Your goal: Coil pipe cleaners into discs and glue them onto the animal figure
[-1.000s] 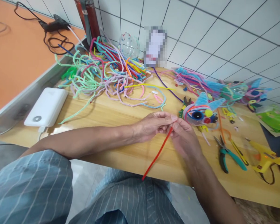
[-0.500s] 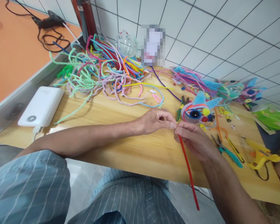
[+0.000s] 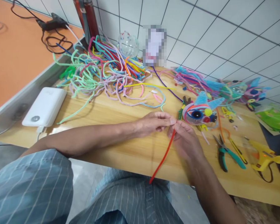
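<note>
A red pipe cleaner hangs down and to the left from my fingertips, past the table's front edge. My right hand is closed in a pinch on its upper end. My left hand meets it there, thumb and finger pinched at the same end; the very tip is hidden between the fingers. Just beyond my hands lies a pair of pliers with green-and-yellow handles. Beside them sits a round craft figure with light-blue ears, a big dark eye and small pompoms.
Tangled pipe cleaners cover the back left, near a white power bank. A phone leans on the tiled wall. To the right lie teal-handled pliers, a yellow cutter and a yellow glue gun. Another craft figure stands far right.
The red pipe cleaner's free end has swung from lower right to lower left. My hands have shifted slightly left, still together at its upper end.
</note>
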`<state>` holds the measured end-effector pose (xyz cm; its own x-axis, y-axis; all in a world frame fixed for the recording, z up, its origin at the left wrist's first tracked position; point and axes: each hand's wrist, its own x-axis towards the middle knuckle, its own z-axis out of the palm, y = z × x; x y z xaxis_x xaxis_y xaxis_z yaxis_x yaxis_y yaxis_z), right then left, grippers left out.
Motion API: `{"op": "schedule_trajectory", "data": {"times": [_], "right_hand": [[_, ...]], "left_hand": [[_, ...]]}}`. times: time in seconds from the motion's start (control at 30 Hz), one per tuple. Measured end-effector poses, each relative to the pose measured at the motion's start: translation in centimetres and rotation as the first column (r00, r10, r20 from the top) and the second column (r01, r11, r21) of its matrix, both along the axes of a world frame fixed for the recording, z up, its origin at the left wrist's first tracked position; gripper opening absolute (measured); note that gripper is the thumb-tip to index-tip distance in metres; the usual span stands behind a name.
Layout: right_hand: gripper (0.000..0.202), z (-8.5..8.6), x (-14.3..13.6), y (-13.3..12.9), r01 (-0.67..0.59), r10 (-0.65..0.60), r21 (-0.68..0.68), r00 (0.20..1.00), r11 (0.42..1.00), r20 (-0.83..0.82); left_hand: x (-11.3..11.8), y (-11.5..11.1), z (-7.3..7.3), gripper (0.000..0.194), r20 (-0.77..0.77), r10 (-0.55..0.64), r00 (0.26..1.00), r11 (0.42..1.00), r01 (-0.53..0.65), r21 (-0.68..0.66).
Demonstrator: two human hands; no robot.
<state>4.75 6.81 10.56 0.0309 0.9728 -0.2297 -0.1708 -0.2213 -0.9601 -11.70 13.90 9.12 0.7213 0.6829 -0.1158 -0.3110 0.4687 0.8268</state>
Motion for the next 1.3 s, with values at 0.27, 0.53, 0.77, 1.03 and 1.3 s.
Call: {"op": "schedule_trajectory", "data": {"times": [0.27,0.53,0.77,1.03,1.3], "right_hand": [[0.043,2.4,2.6,-0.4,-0.112,0.138,-0.172,0.979,0.979,0.150],[0.040,1.4,1.2,-0.3,-0.047,0.050,-0.034,0.992,0.998,0.114],[0.031,-0.1,-0.3,-0.1,0.007,-0.004,0.034,0.997,0.999,-0.073],[0.034,1.2,2.5,-0.9,-0.122,0.128,-0.170,0.991,0.978,0.025],[0.040,2.0,2.1,-0.9,-0.089,0.101,-0.116,0.989,0.989,0.109]], "left_hand": [[-0.4,1.4,0.8,0.022,-0.100,-0.106,0.989,0.942,0.132,0.307],[0.1,-0.7,0.8,0.041,-0.039,0.066,0.997,0.995,-0.069,-0.078],[0.2,-1.4,0.8,0.042,0.039,0.052,0.998,0.974,-0.042,-0.223],[-0.5,1.6,0.6,0.022,-0.119,-0.194,0.974,0.935,0.220,0.276],[0.1,0.0,0.5,0.032,-0.083,-0.009,0.997,0.988,0.022,0.151]]}}
